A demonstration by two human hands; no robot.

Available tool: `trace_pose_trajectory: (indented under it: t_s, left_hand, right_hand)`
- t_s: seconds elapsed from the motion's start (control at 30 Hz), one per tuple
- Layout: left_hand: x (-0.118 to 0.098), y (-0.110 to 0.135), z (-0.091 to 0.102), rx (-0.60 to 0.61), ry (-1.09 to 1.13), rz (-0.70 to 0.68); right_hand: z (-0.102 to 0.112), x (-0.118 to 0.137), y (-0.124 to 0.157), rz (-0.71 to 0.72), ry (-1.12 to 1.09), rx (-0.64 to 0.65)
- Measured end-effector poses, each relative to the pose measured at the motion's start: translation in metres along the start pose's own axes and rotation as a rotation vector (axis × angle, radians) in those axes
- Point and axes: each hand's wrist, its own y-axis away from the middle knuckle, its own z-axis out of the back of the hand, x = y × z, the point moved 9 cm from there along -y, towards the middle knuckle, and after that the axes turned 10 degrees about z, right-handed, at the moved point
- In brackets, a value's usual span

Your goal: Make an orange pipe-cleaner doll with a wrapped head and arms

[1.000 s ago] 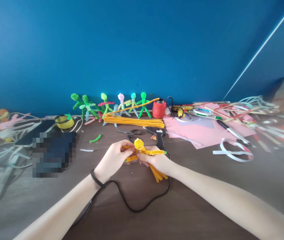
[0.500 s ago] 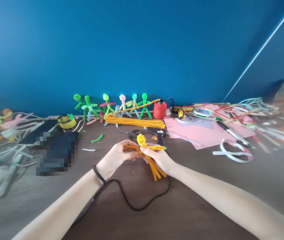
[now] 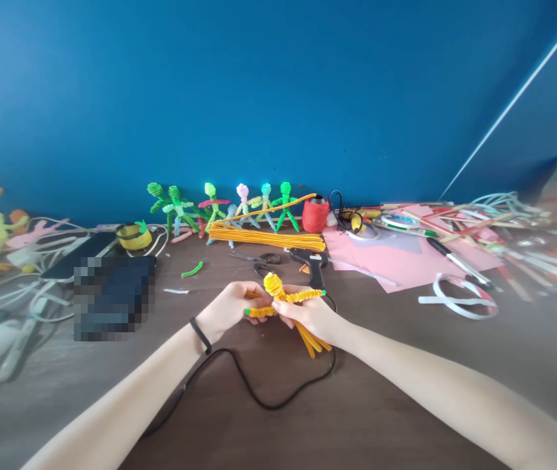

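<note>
Both hands hold a yellow-orange pipe-cleaner figure [image 3: 278, 296] above the brown table [image 3: 405, 378]. It has a coiled yellow head, a coiled arm with a green tip pointing right and straight orange strands hanging down to the right. My left hand [image 3: 232, 308] pinches the figure's left arm, fingers closed. My right hand [image 3: 307, 314] grips the body just below the head, fingers closed around it. A black band circles my left wrist.
A black glue gun [image 3: 310, 261] and its cable [image 3: 258, 391] lie just behind and under my hands, with scissors [image 3: 258, 261]. Orange pipe cleaners [image 3: 263, 236], finished coloured figures [image 3: 219, 205], red yarn [image 3: 314, 214] and pink paper [image 3: 381, 254] sit further back. A dark pouch [image 3: 111, 294] lies left.
The figure rose a little, then came back down. My left fingers shifted along its left arm, whose coiled green-tipped end now shows; both hands kept their hold.
</note>
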Motion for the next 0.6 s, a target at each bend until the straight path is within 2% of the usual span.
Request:
trace_pose_trajectory:
  t_s: [0.23, 0.4, 0.5, 0.6]
  left_hand:
    - [-0.006, 0.001, -0.008, 0.089, -0.072, -0.074]
    - [0.000, -0.002, -0.012, 0.105, -0.096, -0.076]
    - [-0.004, 0.000, -0.010, 0.070, -0.088, -0.114]
    - [-0.010, 0.003, 0.000, -0.066, -0.110, -0.131]
  right_hand:
    - [-0.009, 0.002, 0.003, -0.019, -0.032, 0.071]
    - [-0.009, 0.003, 0.003, -0.005, -0.047, 0.081]
    - [-0.010, 0.004, 0.003, -0.009, -0.056, 0.086]
    - [-0.009, 0.005, 0.003, -0.007, -0.028, 0.085]
